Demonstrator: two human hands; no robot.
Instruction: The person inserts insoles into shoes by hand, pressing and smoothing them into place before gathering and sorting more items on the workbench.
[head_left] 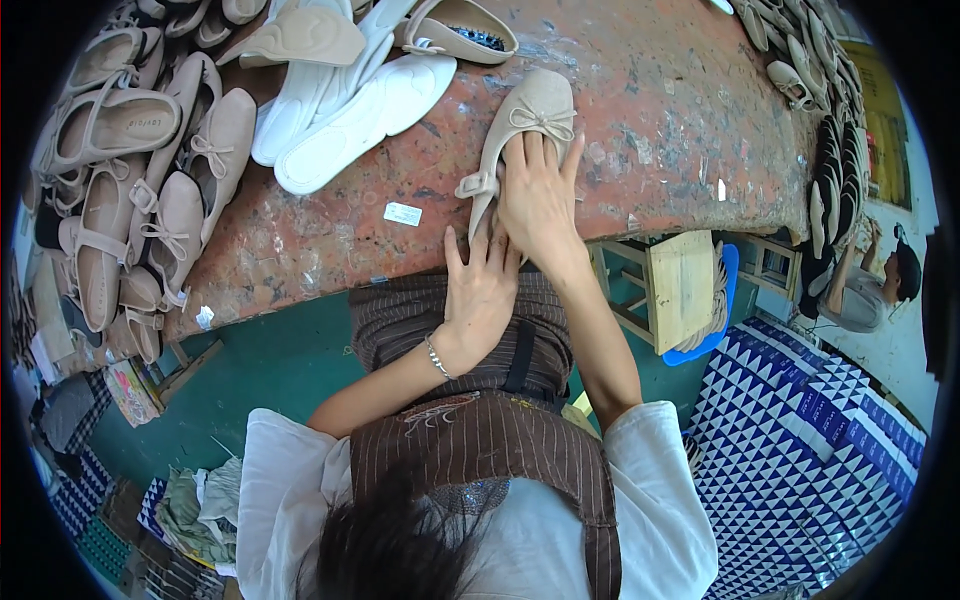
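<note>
A beige ballet flat [536,98] with a thin bow and a buckled ankle strap lies on the table in front of me, toe pointing away. My right hand [538,205] reaches into its opening, fingers stretched flat toward the toe and thumb apart along the outer side. At the heel end, near the table's front edge, my left hand [480,295] steadies the shoe, one finger held out to the side. The heel and part of the left fingers are hidden behind the right hand. A silver bracelet [437,357] is on my left wrist.
White insoles [365,120] are piled on the worn red table [350,240], beside heaped beige shoes [110,200]. A small white label [403,214] lies nearer me. More shoes [800,60] line the far right. A wooden stool [682,290] and blue-white boxes [790,430] stand right; a person [868,290] is beyond.
</note>
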